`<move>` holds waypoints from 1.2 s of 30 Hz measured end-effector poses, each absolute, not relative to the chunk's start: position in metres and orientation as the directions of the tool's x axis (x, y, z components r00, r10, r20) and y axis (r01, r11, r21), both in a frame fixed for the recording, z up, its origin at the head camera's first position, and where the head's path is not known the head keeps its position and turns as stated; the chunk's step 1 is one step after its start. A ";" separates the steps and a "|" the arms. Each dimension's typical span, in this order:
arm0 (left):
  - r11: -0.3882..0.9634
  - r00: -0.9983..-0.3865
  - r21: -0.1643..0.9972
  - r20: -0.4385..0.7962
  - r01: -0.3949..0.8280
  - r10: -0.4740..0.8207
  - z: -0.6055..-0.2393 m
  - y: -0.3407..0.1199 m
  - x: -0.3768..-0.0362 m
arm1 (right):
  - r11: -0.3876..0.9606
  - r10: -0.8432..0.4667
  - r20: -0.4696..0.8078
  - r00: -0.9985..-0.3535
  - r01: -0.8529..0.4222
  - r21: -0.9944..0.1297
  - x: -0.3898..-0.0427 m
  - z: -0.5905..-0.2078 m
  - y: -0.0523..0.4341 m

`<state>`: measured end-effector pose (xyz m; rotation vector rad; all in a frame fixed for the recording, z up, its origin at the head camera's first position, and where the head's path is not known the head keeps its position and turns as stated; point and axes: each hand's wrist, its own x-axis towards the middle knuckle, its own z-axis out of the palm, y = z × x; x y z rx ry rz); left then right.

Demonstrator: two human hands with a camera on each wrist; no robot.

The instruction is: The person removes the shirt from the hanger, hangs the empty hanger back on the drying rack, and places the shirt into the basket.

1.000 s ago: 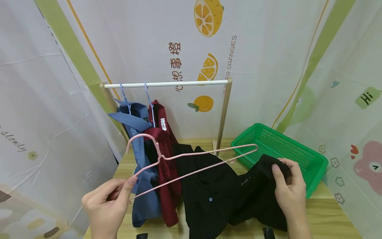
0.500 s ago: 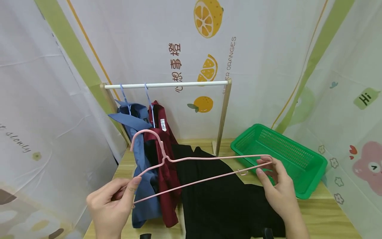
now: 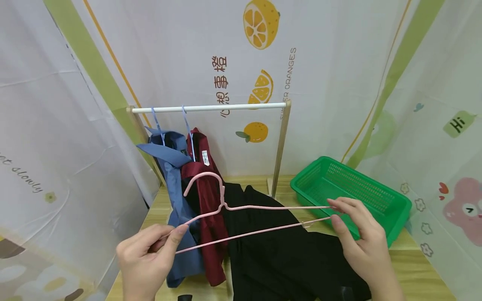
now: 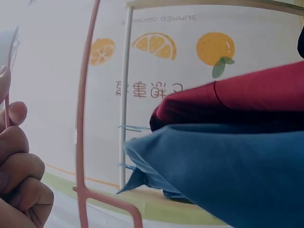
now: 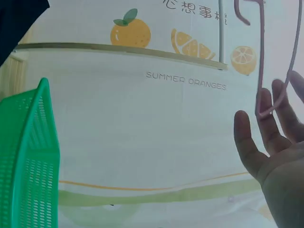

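A pink wire hanger (image 3: 260, 207) is held level above a black garment (image 3: 278, 255) that lies spread on the wooden table (image 3: 421, 271). My left hand (image 3: 175, 234) pinches the hanger's left end between thumb and forefinger. At the right end, my right hand (image 3: 333, 211) holds the corner, with fingers above the wire and the thumb below. In the left wrist view the hanger wire (image 4: 83, 118) runs past my curled fingers (image 4: 19, 180). In the right wrist view the hanger's end (image 5: 260, 71) sits at my fingertips (image 5: 266, 114).
A blue shirt (image 3: 177, 200) and a maroon shirt (image 3: 207, 217) hang on blue hangers at the left of a white rail (image 3: 226, 106) on wooden posts. A green plastic basket (image 3: 350, 192) stands at the right. Printed curtains surround the table.
My right hand let go of the black garment, which dropped flat on the table, and took the hanger's right end. The hanger shifted right and levelled.
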<state>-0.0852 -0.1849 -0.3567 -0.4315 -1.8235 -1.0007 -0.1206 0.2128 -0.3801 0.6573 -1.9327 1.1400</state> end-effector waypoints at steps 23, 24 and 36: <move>0.698 -0.445 0.247 0.888 0.672 0.114 -0.296 -0.145 -0.102 | 0.292 0.219 0.879 -0.423 -0.831 -0.473 -0.113 -0.367 0.230; 0.716 -0.450 0.230 0.883 0.659 0.131 -0.292 -0.145 -0.103 | 0.291 0.238 0.875 -0.422 -0.828 -0.478 -0.112 -0.367 0.232; 0.822 -0.651 0.250 0.737 0.512 0.182 -0.254 -0.179 -0.150 | 0.437 0.433 0.800 -0.415 -0.680 -0.589 -0.102 -0.362 0.247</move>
